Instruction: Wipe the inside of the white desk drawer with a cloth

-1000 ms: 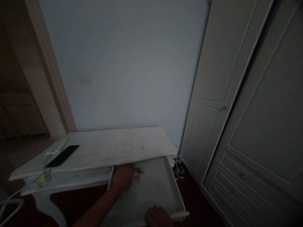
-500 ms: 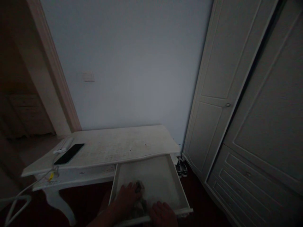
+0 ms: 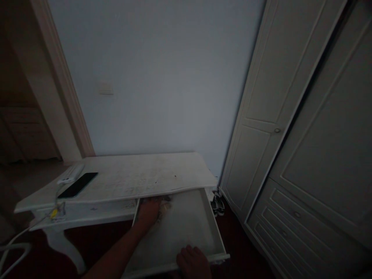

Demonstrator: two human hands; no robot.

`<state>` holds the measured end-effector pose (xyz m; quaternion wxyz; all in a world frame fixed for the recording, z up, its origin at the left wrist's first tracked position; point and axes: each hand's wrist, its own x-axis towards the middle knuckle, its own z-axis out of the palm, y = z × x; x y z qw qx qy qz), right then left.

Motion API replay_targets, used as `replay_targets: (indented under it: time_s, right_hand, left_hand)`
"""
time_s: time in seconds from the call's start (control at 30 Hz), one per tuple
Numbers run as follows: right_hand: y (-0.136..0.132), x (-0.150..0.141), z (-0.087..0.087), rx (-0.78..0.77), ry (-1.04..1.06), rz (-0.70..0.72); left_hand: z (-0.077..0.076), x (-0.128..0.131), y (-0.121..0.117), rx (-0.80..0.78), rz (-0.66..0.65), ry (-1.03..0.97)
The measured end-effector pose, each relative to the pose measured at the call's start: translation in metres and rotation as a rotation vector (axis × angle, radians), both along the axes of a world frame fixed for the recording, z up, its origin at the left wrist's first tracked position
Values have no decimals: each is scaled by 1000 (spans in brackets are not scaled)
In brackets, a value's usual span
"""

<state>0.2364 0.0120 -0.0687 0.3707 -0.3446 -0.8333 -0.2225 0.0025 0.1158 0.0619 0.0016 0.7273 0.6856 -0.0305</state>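
A white drawer is pulled out from under the desktop. My left hand reaches into its back left part, fingers closed against a crumpled, blurred tan and dark thing. The blur and dim light hide what kind of thing this is. At the drawer's near side, my right hand curls over the front panel, its fingers on the inner side and its thumb hidden.
A worn white desk carries a dark phone and a white power strip with cables. Shoes stand on the dark red floor by the desk. A tall wardrobe rises at the right.
My left hand has moved from the front of the drawer toward its back left, and the crumpled thing went with it. My right hand stays at the front panel. The view has shifted slightly.
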Motion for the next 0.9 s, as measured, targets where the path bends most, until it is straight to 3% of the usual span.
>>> replay_targets:
  time_s: [0.2, 0.33, 0.43, 0.6, 0.7, 0.8, 0.9]
  right_hand:
    - [-3, -1, 1, 0, 32, 5]
    - [-6, 0, 1, -33, 14, 10]
    - [-7, 0, 0, -47, 8, 16]
    - [-2, 1, -1, -10, 30, 16]
    - [-1, 2, -2, 1, 7, 37]
    - [-4, 4, -4, -77, -25, 11]
    - [-6, 5, -7, -40, -19, -27]
  left_hand:
    - [-5, -1, -1, -16, -89, -27]
    - [-16, -7, -33, -103, -214, -80]
    - [-24, -13, -60, -258, -297, -164]
    - [-19, -19, -74, -446, -352, -255]
    - [-17, -14, -73, -451, -364, -276]
    - [-24, -4, -72, -390, -333, -179]
    - [-30, 1, -67, -343, -358, -147]
